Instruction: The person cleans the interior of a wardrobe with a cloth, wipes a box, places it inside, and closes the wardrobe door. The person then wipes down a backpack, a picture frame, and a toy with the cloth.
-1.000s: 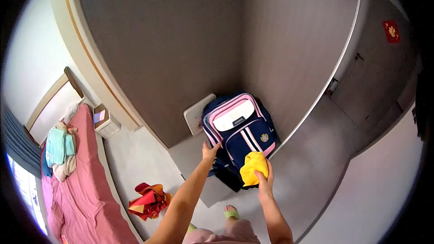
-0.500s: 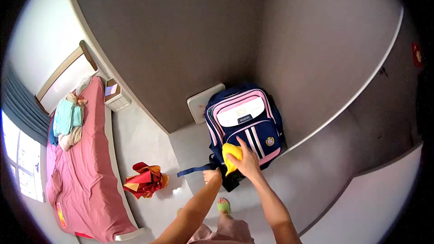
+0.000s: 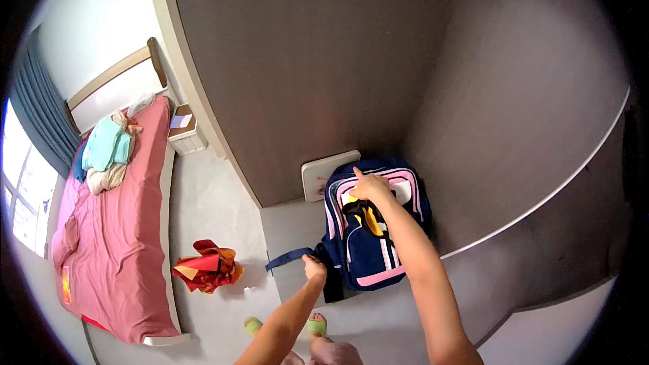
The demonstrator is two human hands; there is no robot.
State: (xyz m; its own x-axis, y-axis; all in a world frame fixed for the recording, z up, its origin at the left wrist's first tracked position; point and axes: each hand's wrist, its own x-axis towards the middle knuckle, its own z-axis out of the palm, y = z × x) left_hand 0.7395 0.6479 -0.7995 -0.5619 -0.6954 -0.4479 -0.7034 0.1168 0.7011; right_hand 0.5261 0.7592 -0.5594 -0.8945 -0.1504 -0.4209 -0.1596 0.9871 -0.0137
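Observation:
A navy backpack (image 3: 358, 253) with pink and white trim leans upright in the corner of the brown panels. Over its upper front is my right hand (image 3: 370, 186), closed around a yellow cloth (image 3: 370, 220). Black material shows beside the yellow and hangs down over the front pocket; whether it is part of the cloth I cannot tell. My left hand (image 3: 315, 268) is closed on a navy strap (image 3: 289, 257) by the backpack's lower left side. The strap's free end points left.
Behind the backpack a pale flat board (image 3: 328, 165) leans on the panel. A crumpled red and orange bag (image 3: 208, 267) lies on the floor to the left. Farther left is a bed (image 3: 128, 250) with folded clothes (image 3: 108, 145), and a small nightstand (image 3: 187, 140).
My right hand has moved up the backpack's front with the yellow cloth, and black material now shows beside it. My left hand stays at the strap. The view has shifted.

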